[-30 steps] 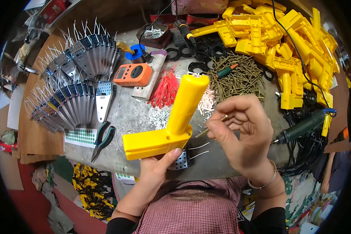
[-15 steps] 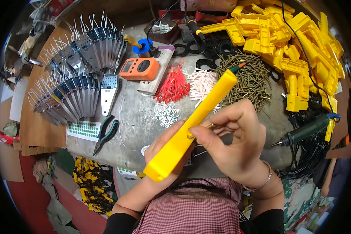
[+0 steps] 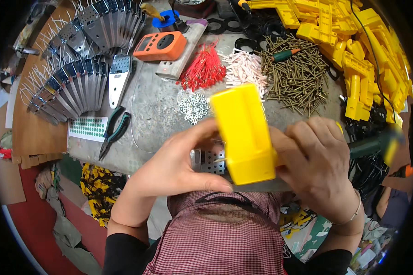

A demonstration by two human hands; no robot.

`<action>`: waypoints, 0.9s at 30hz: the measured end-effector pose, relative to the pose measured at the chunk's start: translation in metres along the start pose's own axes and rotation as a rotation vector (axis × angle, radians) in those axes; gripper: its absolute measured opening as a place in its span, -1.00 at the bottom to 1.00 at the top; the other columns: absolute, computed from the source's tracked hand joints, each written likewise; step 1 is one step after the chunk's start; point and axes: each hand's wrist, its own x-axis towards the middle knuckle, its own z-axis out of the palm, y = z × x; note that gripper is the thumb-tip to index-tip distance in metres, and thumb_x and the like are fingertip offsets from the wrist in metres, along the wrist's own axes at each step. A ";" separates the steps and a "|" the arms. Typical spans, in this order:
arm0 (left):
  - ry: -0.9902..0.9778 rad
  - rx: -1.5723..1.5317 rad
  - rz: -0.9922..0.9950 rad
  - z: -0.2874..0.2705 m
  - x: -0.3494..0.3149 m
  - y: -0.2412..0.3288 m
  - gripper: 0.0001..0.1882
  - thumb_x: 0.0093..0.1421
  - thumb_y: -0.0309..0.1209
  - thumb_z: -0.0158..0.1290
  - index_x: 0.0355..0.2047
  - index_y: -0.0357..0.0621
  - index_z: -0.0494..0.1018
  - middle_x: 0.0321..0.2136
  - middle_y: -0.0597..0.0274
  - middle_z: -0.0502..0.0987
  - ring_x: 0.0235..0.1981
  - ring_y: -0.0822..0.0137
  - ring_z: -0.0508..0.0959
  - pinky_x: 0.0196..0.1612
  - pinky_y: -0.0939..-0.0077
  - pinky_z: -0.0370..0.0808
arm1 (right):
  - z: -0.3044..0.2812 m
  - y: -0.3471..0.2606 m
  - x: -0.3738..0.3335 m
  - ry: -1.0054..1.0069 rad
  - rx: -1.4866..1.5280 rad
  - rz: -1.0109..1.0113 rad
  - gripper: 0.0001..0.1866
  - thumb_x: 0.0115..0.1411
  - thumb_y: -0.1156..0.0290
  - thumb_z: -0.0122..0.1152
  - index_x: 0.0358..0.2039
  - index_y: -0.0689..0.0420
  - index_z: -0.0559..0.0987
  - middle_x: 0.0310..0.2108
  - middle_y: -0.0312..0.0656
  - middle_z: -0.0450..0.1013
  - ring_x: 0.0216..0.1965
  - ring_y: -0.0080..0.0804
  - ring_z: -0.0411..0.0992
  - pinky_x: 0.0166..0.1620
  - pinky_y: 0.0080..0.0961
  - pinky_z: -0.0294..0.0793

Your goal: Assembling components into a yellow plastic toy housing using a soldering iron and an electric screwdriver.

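Note:
A yellow plastic housing (image 3: 243, 137) is raised over the near edge of the bench, its broad end turned toward me. My left hand (image 3: 174, 158) is curved about its left side; the fingertips go behind it and the thumb lies by its lower corner. On the other side my right hand (image 3: 314, 158) is curled round the housing's narrower part, mostly hiding it. Behind the housing, beside my left hand, shows a perforated metal plate (image 3: 211, 162) with a pale wire; whether it is held or lying there I cannot tell.
Brass-coloured screws (image 3: 298, 85), white sleeves (image 3: 245, 73), red parts (image 3: 202, 68) and nuts (image 3: 192, 106) lie in piles. Left are pliers (image 3: 114, 130), an orange multimeter (image 3: 160, 46) and rows of metal plates (image 3: 73, 87). A green power screwdriver (image 3: 367, 147) and yellow housings (image 3: 358, 68) are right.
The yellow housing has turned from lying slantwise to showing its broad end. My right hand has gone from pinching a screw to wrapping the housing. The view has shifted.

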 end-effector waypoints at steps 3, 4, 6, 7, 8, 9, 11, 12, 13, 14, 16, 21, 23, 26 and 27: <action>0.005 0.636 0.190 0.002 0.004 -0.023 -0.06 -0.18 -0.03 0.36 0.16 -0.26 0.29 0.12 -0.03 0.38 0.18 -0.06 0.35 0.22 0.14 0.28 | 0.017 0.008 -0.018 -0.137 -0.073 0.117 -0.57 -0.15 0.36 0.27 -0.18 0.14 0.52 -0.40 -0.28 0.32 -0.30 -0.32 0.36 -0.24 -0.35 0.31; -0.004 0.715 0.170 0.012 -0.001 -0.030 -0.07 -0.17 -0.02 0.35 0.16 -0.25 0.29 0.12 -0.03 0.37 0.19 -0.06 0.33 0.22 0.13 0.25 | 0.025 0.008 -0.018 -0.143 -0.066 0.110 -0.57 -0.15 0.36 0.27 -0.18 0.14 0.52 -0.40 -0.28 0.32 -0.30 -0.32 0.36 -0.24 -0.35 0.31; 0.060 0.796 0.187 0.023 -0.004 -0.041 -0.10 -0.19 0.01 0.33 0.12 -0.22 0.36 0.06 0.06 0.44 0.10 0.01 0.41 0.18 0.15 0.29 | 0.041 0.009 -0.019 -0.205 -0.031 0.135 -0.50 -0.19 0.32 0.33 -0.15 0.14 0.52 -0.37 -0.27 0.36 -0.27 -0.34 0.37 -0.25 -0.37 0.30; 0.085 0.808 0.204 0.025 -0.004 -0.045 -0.12 -0.18 0.00 0.32 0.11 -0.22 0.37 0.04 0.06 0.45 0.07 0.02 0.43 0.13 0.16 0.31 | 0.046 0.008 -0.019 -0.210 -0.028 0.132 -0.50 -0.19 0.32 0.33 -0.15 0.14 0.52 -0.37 -0.27 0.36 -0.27 -0.34 0.37 -0.25 -0.37 0.30; 0.111 0.820 0.222 0.027 -0.004 -0.046 -0.15 -0.17 -0.01 0.31 0.09 -0.23 0.38 0.02 0.07 0.47 0.04 0.03 0.45 0.09 0.17 0.33 | 0.051 0.007 -0.018 -0.191 -0.009 0.118 -0.49 -0.19 0.32 0.34 -0.14 0.14 0.52 -0.37 -0.27 0.36 -0.27 -0.35 0.37 -0.25 -0.37 0.30; 0.119 0.816 0.228 0.027 -0.004 -0.047 -0.17 -0.16 -0.01 0.30 0.07 -0.23 0.39 -0.01 0.08 0.48 -0.01 0.05 0.46 0.05 0.16 0.35 | 0.056 0.006 -0.017 -0.171 0.015 0.104 -0.48 -0.19 0.31 0.35 -0.13 0.14 0.52 -0.36 -0.27 0.36 -0.27 -0.35 0.37 -0.26 -0.37 0.30; 0.123 0.792 0.221 0.031 -0.004 -0.048 -0.17 -0.16 -0.05 0.30 0.09 -0.24 0.37 -0.01 0.07 0.47 0.00 0.06 0.45 0.06 0.18 0.33 | 0.062 0.004 -0.019 -0.183 0.032 0.105 -0.47 -0.19 0.31 0.36 -0.12 0.14 0.52 -0.35 -0.27 0.36 -0.28 -0.34 0.37 -0.26 -0.36 0.30; 0.121 0.771 0.220 0.031 -0.004 -0.049 -0.17 -0.16 -0.09 0.30 0.10 -0.25 0.36 -0.01 0.05 0.47 0.01 0.06 0.44 0.08 0.19 0.32 | 0.065 0.003 -0.019 -0.191 0.048 0.113 -0.46 -0.19 0.31 0.37 -0.11 0.14 0.51 -0.34 -0.27 0.37 -0.28 -0.34 0.37 -0.26 -0.36 0.30; 0.122 0.768 0.222 0.031 -0.004 -0.048 -0.17 -0.16 -0.09 0.30 0.10 -0.25 0.36 -0.01 0.05 0.47 0.01 0.06 0.44 0.08 0.19 0.32 | 0.066 0.001 -0.021 -0.193 0.045 0.113 -0.46 -0.19 0.31 0.37 -0.11 0.14 0.51 -0.34 -0.27 0.37 -0.28 -0.34 0.37 -0.26 -0.36 0.30; 0.147 0.733 0.212 0.033 -0.004 -0.045 -0.16 -0.16 -0.11 0.30 0.13 -0.21 0.34 0.03 0.04 0.44 -0.02 0.06 0.45 0.05 0.20 0.35 | 0.066 0.000 -0.023 -0.186 0.049 0.116 -0.50 -0.16 0.31 0.33 -0.13 0.14 0.51 -0.34 -0.26 0.37 -0.28 -0.33 0.36 -0.26 -0.36 0.30; 0.156 0.672 0.237 0.036 0.002 -0.041 -0.15 -0.16 -0.12 0.30 0.16 -0.17 0.33 0.07 0.03 0.42 -0.04 0.06 0.47 0.03 0.21 0.37 | 0.066 0.001 -0.027 -0.188 0.021 0.148 -0.53 -0.13 0.31 0.30 -0.14 0.14 0.51 -0.34 -0.26 0.36 -0.28 -0.32 0.36 -0.26 -0.36 0.30; -0.153 1.013 0.549 0.036 0.021 -0.025 -0.13 -0.21 -0.10 0.33 0.20 0.27 0.31 0.25 -0.04 0.25 -0.33 0.04 0.54 -0.25 0.29 0.53 | 0.077 -0.010 -0.030 -0.110 0.130 0.121 -0.71 0.03 0.37 0.05 -0.22 0.19 0.51 -0.33 -0.23 0.36 -0.25 -0.30 0.35 -0.19 -0.35 0.31; -0.279 1.196 0.459 0.038 0.022 -0.023 -0.14 -0.14 -0.11 0.28 0.26 0.41 0.26 0.21 0.08 0.31 -0.33 0.19 0.54 -0.25 0.42 0.52 | 0.062 -0.002 -0.040 -0.093 0.151 0.147 -0.65 0.02 0.29 0.21 -0.17 0.14 0.53 -0.28 -0.21 0.40 -0.15 -0.25 0.37 -0.07 -0.35 0.32; -0.117 1.084 0.543 0.039 0.015 -0.041 -0.15 -0.14 -0.11 0.30 0.23 0.32 0.28 0.20 0.09 0.34 -0.36 0.17 0.52 -0.28 0.39 0.50 | 0.040 0.028 -0.074 0.233 0.282 0.371 -0.53 -0.08 0.33 0.42 -0.10 0.09 0.55 -0.28 -0.15 0.45 -0.16 -0.15 0.43 -0.03 -0.28 0.39; -0.123 1.078 0.580 0.039 0.014 -0.042 -0.15 -0.14 -0.11 0.30 0.23 0.32 0.28 0.20 0.09 0.34 -0.36 0.17 0.52 -0.28 0.39 0.50 | 0.047 0.041 -0.098 0.539 0.177 0.608 -0.51 -0.10 0.51 0.40 -0.07 0.13 0.54 -0.34 -0.20 0.46 -0.30 -0.26 0.45 -0.17 -0.36 0.46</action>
